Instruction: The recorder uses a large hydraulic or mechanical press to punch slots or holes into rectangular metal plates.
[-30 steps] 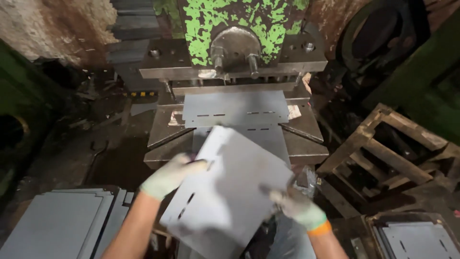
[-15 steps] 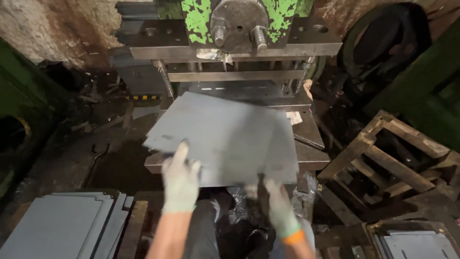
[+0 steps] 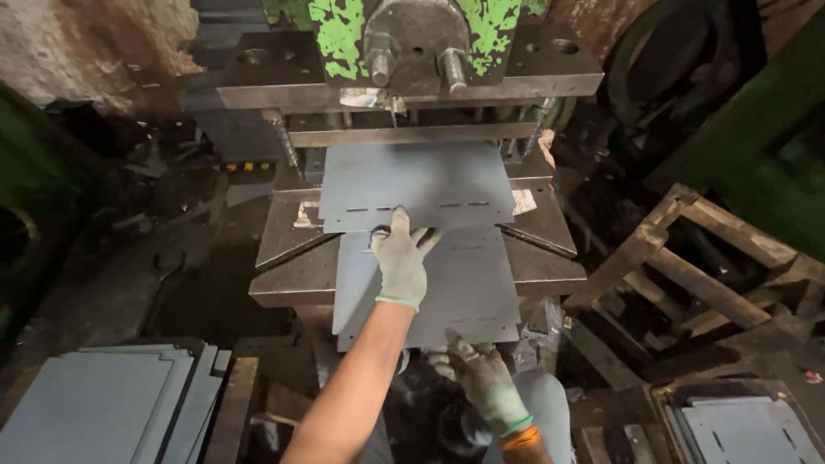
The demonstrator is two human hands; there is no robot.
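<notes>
Grey sheet-metal panel [image 3: 425,288] lies flat on press bed [image 3: 284,275], near edge overhanging toward me. Head view: my left hand [image 3: 400,258], gloved, fingers spread, presses flat on panel's far end, clasping nothing. My right hand [image 3: 484,382], gloved, pinches near edge between thumb and fingers. Best push square, edges parallel to bed, fingertips clear of die. Second, slotted panel [image 3: 417,185] sits further in under ram [image 3: 412,43]. Panels dull, thin, matte; slots near edges.
</notes>
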